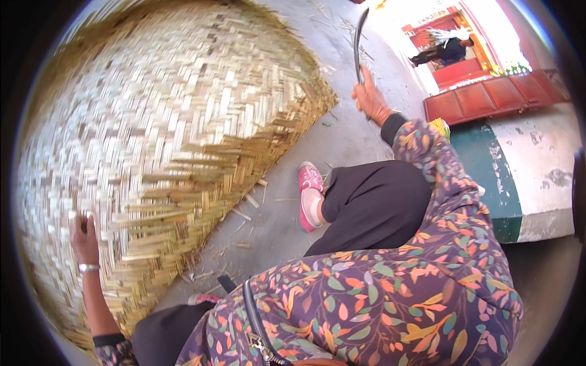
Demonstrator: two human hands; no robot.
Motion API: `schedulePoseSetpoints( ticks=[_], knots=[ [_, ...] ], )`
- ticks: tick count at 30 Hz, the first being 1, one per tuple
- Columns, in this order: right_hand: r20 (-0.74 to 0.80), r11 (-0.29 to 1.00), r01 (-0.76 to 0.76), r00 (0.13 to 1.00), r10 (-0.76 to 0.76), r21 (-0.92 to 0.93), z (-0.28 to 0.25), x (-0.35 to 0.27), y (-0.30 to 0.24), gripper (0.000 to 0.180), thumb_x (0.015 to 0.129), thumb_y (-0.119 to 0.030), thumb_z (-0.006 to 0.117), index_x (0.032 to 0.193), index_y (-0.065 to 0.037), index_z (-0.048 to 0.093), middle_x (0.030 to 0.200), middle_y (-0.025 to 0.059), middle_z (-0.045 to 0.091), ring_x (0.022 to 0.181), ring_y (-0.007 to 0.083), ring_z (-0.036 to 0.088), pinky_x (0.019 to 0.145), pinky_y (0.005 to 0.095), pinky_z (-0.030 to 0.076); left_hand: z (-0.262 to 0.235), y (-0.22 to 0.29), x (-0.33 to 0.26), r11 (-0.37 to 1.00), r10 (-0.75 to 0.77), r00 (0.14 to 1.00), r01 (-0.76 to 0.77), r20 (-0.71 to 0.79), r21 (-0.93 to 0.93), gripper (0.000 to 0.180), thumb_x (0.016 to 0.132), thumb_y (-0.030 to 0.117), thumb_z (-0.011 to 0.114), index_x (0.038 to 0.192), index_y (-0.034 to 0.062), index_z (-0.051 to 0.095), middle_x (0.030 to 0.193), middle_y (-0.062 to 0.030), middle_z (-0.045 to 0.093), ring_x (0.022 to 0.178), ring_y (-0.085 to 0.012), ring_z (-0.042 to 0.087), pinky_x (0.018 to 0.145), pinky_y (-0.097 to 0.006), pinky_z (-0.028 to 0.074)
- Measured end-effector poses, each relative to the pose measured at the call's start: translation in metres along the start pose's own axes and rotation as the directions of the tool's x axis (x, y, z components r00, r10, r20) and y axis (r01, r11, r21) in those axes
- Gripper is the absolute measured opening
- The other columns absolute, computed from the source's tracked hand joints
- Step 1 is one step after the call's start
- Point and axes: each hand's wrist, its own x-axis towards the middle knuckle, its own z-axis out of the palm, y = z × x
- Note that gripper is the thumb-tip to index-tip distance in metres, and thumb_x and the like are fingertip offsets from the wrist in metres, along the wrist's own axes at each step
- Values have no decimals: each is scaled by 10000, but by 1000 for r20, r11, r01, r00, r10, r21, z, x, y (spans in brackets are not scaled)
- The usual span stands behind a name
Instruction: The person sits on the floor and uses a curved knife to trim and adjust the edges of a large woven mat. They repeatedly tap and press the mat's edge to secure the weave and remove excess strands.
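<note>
A large woven mat of pale split strips fills the left side. Loose strip ends fringe its right, near edge. Over the mat's left part is my left hand, a silvery bracelet on its wrist. Its fingers are curled and the thumb bends toward them; whatever they may pinch is too small to make out. My right hand, raised off to the right beyond the mat's edge, is wrapped round the handle end of a sickle. The dark curved blade points away from me, clear of the mat.
My foot in a pink shoe is on the grey floor beside the mat, where cut strip scraps lie. To the right stand a green and white ledge and a red metal panel. Another person is farther off near a doorway.
</note>
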Motion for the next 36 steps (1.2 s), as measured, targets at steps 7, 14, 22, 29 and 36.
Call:
schedulePoseSetpoints(
  ticks=[7, 14, 22, 29, 36],
  knots=[
    [-16, 905, -412, 911, 413, -106, 81, -37, 109, 671, 913, -332, 436, 1504, -110, 207, 978, 327, 639, 915, 498, 619, 827, 560, 467, -24, 154, 18, 943, 311, 939, -324, 146, 78, 126, 903, 66, 645, 858, 15, 538, 771, -118, 538, 661, -254, 526, 643, -361, 458],
    [119, 929, -343, 925, 360, -141, 144, -9, 94, 697, 913, -329, 450, 1520, -91, 200, 952, 265, 674, 868, 428, 657, 785, 527, 504, 69, 373, 11, 163, 809, 153, -986, 568, 34, 358, 845, 126, 577, 1201, 92, 578, 1241, -131, 577, 1213, -285, 525, 1057, -467, 396],
    [302, 981, 17, 953, 43, -193, 207, 42, 118, 603, 904, -182, 464, 1463, -4, 326, 1070, 171, 681, 851, 319, 683, 688, 445, 540, 274, 454, -7, 173, 736, 177, -982, 653, 71, 828, 809, 507, 650, 1461, 72, 382, 1557, -92, 317, 1472, -241, 226, 1207, -485, 127],
    [387, 965, 211, 912, -137, -157, 241, 63, 122, 722, 858, -255, 561, 1512, -93, 302, 794, 197, 628, 626, 313, 651, 500, 441, 503, 339, 415, 30, 518, 458, 313, -855, 832, 37, 850, 858, 550, 591, 1514, 88, 309, 1596, -89, 250, 1484, -240, 191, 1205, -490, 103],
    [423, 971, 224, 891, -167, -87, 257, 63, 130, 737, 838, -254, 608, 1500, -85, 330, 713, 166, 574, 521, 275, 599, 426, 436, 468, 352, 416, 26, 542, 284, 258, -837, 924, 67, 838, 880, 547, 559, 1525, 88, 285, 1607, -101, 216, 1475, -272, 204, 1194, -489, 138]
  ],
)
